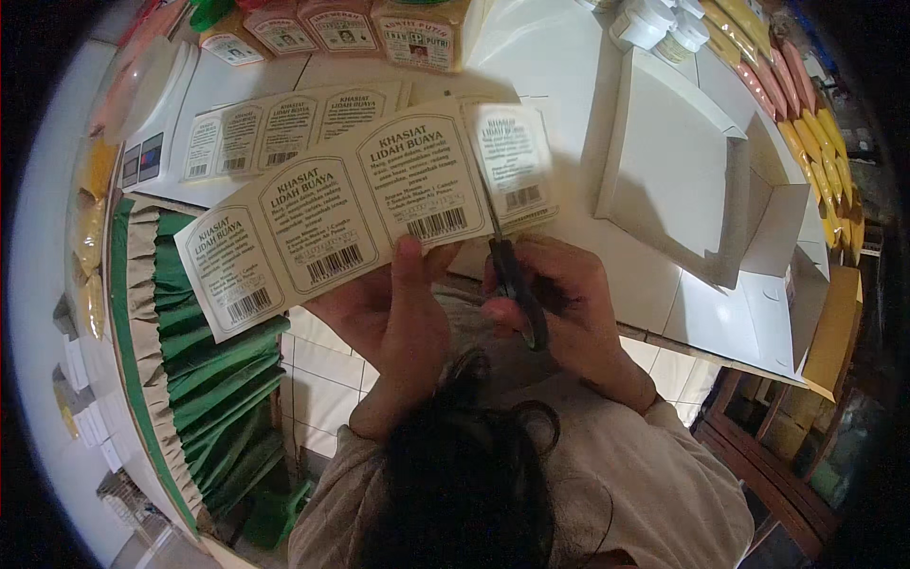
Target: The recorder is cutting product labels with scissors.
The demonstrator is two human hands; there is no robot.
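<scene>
My left hand (409,306) grips the lower edge of a strip of printed paper labels (309,188), thumb in front and fingers behind. The strip slants up to the right and bears writing and barcodes. My right hand (561,306) holds black-handled scissors (515,284), whose blades point up between the strip and a brightly lit label (513,160) at its right. Whether that label is still joined to the strip I cannot tell. Behind the strip, more printed label sheets (245,139) lie on the white tiled table.
An open white cardboard box (672,163) lies on the table at the right. Labelled jars (419,39) line the back, and white tubs (643,25) stand at the back right. Packed yellow pouches (817,156) sit beyond the box. A green pleated cloth (213,370) hangs at the left.
</scene>
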